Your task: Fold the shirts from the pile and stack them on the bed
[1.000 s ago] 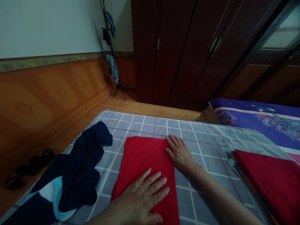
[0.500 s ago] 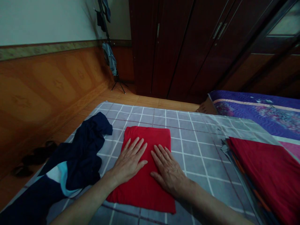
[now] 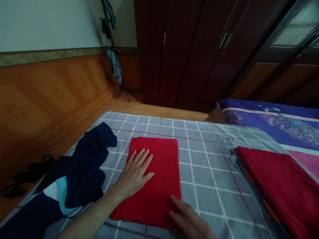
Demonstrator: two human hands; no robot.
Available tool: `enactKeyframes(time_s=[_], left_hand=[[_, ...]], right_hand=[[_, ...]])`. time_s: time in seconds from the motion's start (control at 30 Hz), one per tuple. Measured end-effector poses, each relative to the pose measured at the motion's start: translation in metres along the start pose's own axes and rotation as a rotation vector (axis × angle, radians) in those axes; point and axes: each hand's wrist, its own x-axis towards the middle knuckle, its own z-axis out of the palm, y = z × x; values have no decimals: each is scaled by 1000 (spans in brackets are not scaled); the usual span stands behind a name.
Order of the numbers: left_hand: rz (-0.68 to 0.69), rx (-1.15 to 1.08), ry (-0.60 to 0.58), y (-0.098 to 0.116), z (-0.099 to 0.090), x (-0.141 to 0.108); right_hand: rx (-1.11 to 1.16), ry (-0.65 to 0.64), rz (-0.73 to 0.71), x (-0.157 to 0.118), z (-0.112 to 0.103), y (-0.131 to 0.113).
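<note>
A red garment (image 3: 159,172), folded into a flat rectangle, lies on the grey checked bedsheet (image 3: 204,166). My left hand (image 3: 136,171) rests flat on its left half, fingers stretched out and slightly spread. Over the garment's near right corner is my right hand (image 3: 190,219), blurred by motion and partly cut off by the lower frame edge; whether it touches the cloth I cannot tell. A crumpled navy garment (image 3: 84,166) with white and light blue parts lies to the left. At the right is a stack of folded clothes (image 3: 276,179) with a red one on top.
Beyond the bed's far edge stands a dark wooden wardrobe (image 3: 174,59). A coat stand (image 3: 113,49) with hanging clothes is in the corner. Dark shoes (image 3: 32,171) sit on the floor at left. A purple floral cover (image 3: 269,116) lies at the right.
My right hand has slid off the middle of the red garment toward me, down to its near right corner. My left hand stays flat on the cloth. The view has shifted slightly.
</note>
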Motion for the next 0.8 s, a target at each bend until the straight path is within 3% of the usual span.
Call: enactKeyframes(time_s=[0.13,0.2,0.27,0.4,0.53,0.63,0.8], left_hand=[[-206,-96,167,-12,13,0],[-327,-168,222,-19,21,0],[-387,-227,240,-25,28,1],[-425,-272,273,-30,29,3],[-503,-259,291,-35,14,5],[-644,-314,202,-43,2,7],[-787,-348,66,-55,-7,17]], right_hand=[[490,141,650,18,-22,-1],[687,218,843,30,-27,-3],[785,269,930,40,-29,-2],[875,224,1011,61,-32,1],[892,-49,1053,79,-33,-2],[927,-184,950,86,-27,-9],[1006,-132,834,87,-13,-20]])
